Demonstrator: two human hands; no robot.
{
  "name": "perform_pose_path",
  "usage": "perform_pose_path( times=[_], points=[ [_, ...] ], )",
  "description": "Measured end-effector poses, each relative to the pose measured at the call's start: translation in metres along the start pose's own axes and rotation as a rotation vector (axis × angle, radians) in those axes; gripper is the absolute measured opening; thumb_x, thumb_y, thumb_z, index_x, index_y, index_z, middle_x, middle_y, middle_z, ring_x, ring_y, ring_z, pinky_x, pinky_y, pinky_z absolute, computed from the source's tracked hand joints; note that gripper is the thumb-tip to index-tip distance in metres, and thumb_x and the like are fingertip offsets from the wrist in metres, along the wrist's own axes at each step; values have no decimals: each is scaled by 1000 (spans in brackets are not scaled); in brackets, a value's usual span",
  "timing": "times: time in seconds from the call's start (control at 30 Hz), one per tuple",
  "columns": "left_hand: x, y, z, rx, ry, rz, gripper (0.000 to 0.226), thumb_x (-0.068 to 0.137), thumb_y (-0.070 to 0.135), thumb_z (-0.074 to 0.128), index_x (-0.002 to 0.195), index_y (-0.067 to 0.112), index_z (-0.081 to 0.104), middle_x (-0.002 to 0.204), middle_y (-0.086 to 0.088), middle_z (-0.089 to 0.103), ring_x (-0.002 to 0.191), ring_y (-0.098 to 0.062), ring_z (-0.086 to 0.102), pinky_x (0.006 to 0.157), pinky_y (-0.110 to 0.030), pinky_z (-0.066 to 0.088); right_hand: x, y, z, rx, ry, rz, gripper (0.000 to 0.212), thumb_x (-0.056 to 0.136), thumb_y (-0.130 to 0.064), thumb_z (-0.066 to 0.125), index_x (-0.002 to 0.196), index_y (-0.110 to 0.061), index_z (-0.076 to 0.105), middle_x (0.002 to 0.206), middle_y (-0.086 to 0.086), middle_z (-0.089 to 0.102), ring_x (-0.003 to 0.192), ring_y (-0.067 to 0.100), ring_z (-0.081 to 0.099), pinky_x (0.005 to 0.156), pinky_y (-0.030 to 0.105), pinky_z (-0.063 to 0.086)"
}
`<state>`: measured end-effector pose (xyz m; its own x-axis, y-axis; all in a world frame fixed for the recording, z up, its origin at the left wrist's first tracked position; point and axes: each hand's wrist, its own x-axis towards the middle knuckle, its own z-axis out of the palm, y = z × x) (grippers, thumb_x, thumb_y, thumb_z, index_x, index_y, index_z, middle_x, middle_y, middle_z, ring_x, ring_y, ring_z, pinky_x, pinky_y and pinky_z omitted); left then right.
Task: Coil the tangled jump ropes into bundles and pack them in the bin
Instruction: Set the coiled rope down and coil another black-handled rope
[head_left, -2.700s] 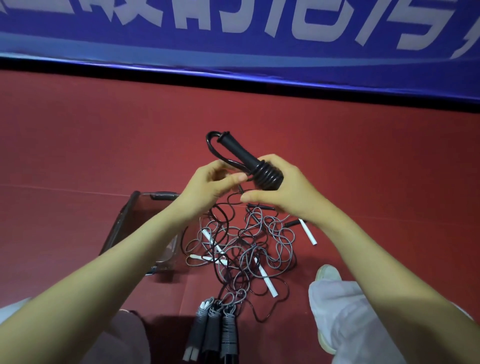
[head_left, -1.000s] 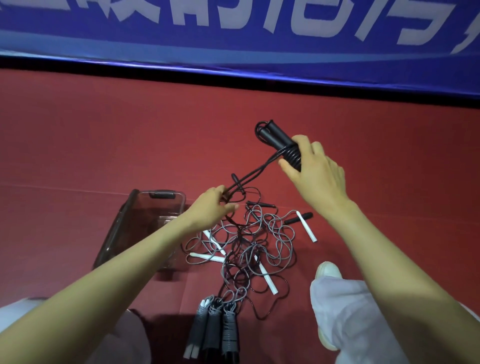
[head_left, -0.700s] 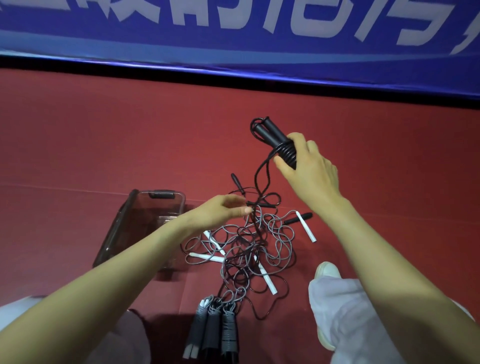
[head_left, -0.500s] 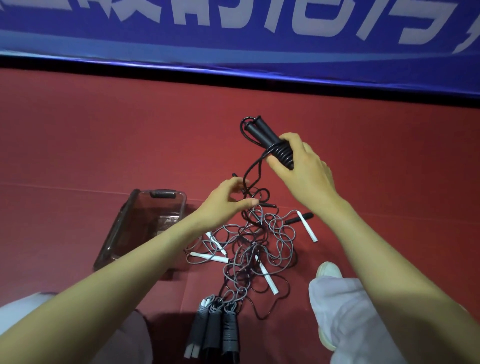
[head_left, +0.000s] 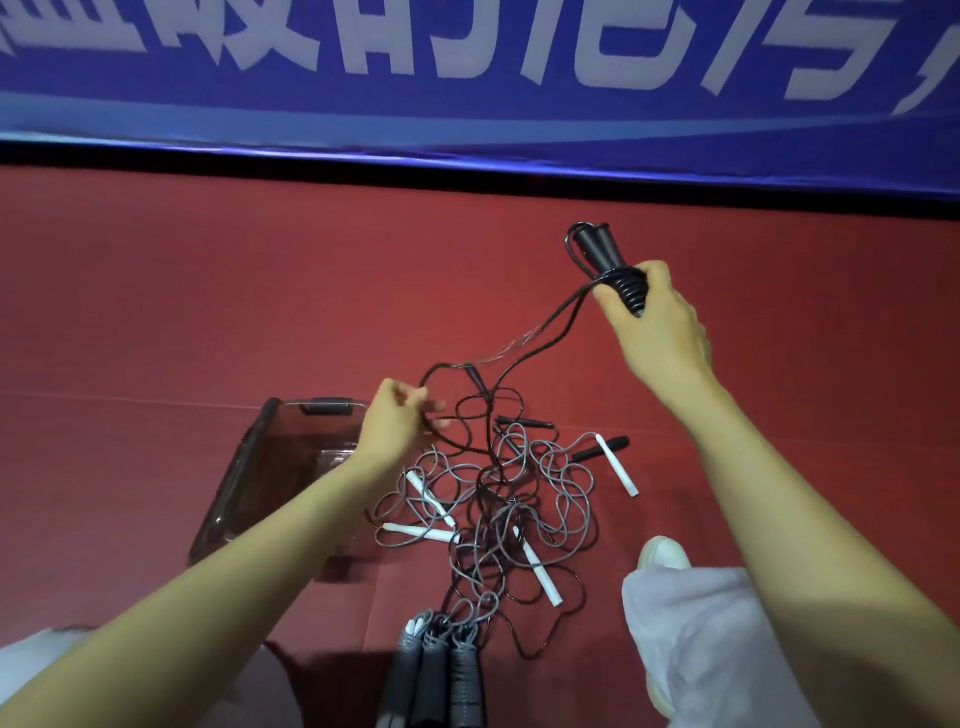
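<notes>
Left hand (head_left: 392, 422), right hand (head_left: 658, 332) grip rope (head_left: 622, 285) beside bin (head_left: 234, 478).

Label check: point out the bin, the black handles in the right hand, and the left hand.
bin (head_left: 234, 478), head view, left rim.
black handles (head_left: 598, 248), head view, bare ends above the coil.
left hand (head_left: 387, 428), head view, back of hand.

One head-worn wide-angle camera is looking forward and down at the red floor (head_left: 208, 312), sitting near above the jump rope tangle (head_left: 493, 499), the blue banner (head_left: 467, 119) bounding the far edge.
</notes>
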<state>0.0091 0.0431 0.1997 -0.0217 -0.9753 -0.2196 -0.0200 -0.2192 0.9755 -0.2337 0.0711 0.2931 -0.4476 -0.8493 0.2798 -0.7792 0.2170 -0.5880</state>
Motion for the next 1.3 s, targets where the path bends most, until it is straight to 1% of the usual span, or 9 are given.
perform_pose_path(
  times=[0.17,0.37,0.47,0.67,0.77,0.87,1.0,1.17,1.3],
  points=[
    [10,-14,-13,567,-24,-44,24,86,0,64,75,13,46,72,-4,55,64,-18,51,57,-28,44,-10,-8,6,-14,-56,-86,44,92,-54,49,126,-27,42,113,10,59,99,37,59,76,38,36],
    [-4,28,5,614,-120,215,65,85,-16,40,143,11,38,147,-8,38,119,-19,49,82,-13,48,-32,-28,2,-259,-191,-435,47,94,-48,50,136,-31,38,111,1,52,95,33,61,72,34,36],
    [-18,61,14,192,-237,385,29,99,8,45,123,16,59,124,0,63,117,-9,57,110,-31,38,-39,-34,1,-288,-184,-527,54,92,-48,52,141,-31,37,111,1,50,96,32,60,72,36,41],
    [-37,63,29,52,-600,209,42,93,48,46,107,10,59,58,3,53,57,-18,57,73,-37,50,-41,-30,0,-307,-122,-546,57,90,-51,51,142,-31,37,112,2,50,99,29,60,67,34,39],
    [-36,67,28,207,-403,375,26,97,35,52,94,16,69,58,5,37,51,-12,34,53,-28,32,-39,-27,4,-370,-90,-465,68,92,-55,48,149,-31,21,120,4,49,104,31,59,69,36,40],
    [-29,69,20,736,56,960,23,94,32,57,105,19,73,71,8,48,61,-11,44,52,-26,35,-38,-29,8,-390,-130,-386,82,92,-55,49,154,-29,1,126,9,50,105,36,60,72,38,39],
    [-33,64,20,837,283,1347,25,93,29,55,105,16,73,78,4,43,63,-15,46,44,-19,30,-43,-38,12,-285,-155,-363,74,92,-54,49,152,-35,10,124,10,53,101,41,60,76,41,42],
    [-54,62,30,371,-142,690,28,98,44,47,113,36,68,66,-4,49,56,-12,44,52,-25,39,-42,-36,13,-165,-90,-324,53,93,-48,50,140,-29,34,108,8,54,96,41,60,78,42,44],
    [-53,72,25,236,-358,231,43,101,44,39,101,17,72,56,5,42,45,-7,29,47,-23,23,-41,-32,11,-181,-8,-373,54,93,-44,52,142,-27,36,103,8,49,89,40,60,75,43,46]
  ],
)
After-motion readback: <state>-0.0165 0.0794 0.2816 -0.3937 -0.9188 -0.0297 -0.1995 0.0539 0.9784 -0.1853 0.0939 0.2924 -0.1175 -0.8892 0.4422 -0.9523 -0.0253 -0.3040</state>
